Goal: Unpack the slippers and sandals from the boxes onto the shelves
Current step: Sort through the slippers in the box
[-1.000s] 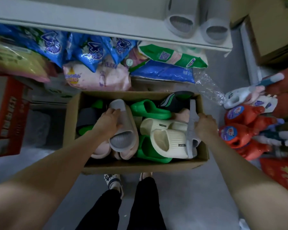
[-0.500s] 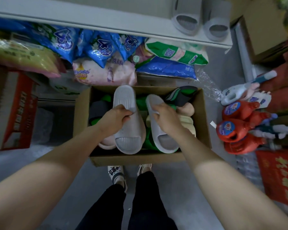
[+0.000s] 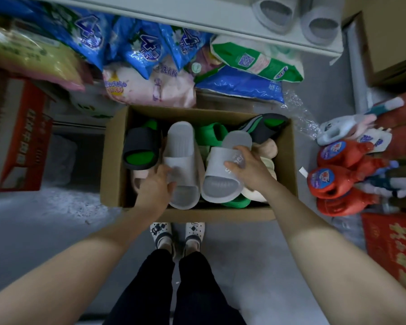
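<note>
An open cardboard box (image 3: 114, 160) on the floor holds several slippers: green, black-and-green (image 3: 141, 146), cream and pink ones. My left hand (image 3: 157, 186) grips the strap of a grey slipper (image 3: 181, 146) lying lengthwise over the pile. My right hand (image 3: 246, 167) grips the strap of the matching grey slipper (image 3: 220, 181) beside it, thumb on top. Both slippers sit side by side above the box, toes toward me. A pair of grey slippers (image 3: 298, 17) stands on the white shelf (image 3: 197, 17) at the top right.
Blue, pink and green detergent bags (image 3: 150, 66) are stacked under the shelf behind the box. Red detergent bottles (image 3: 338, 179) lie on the right, a red carton (image 3: 17, 137) stands on the left. My feet (image 3: 177, 235) stand just in front of the box.
My right hand brought the second grey slipper from the box's right edge to beside the left one and turned it strap-up. Both hands now hold the pair level over the box.
</note>
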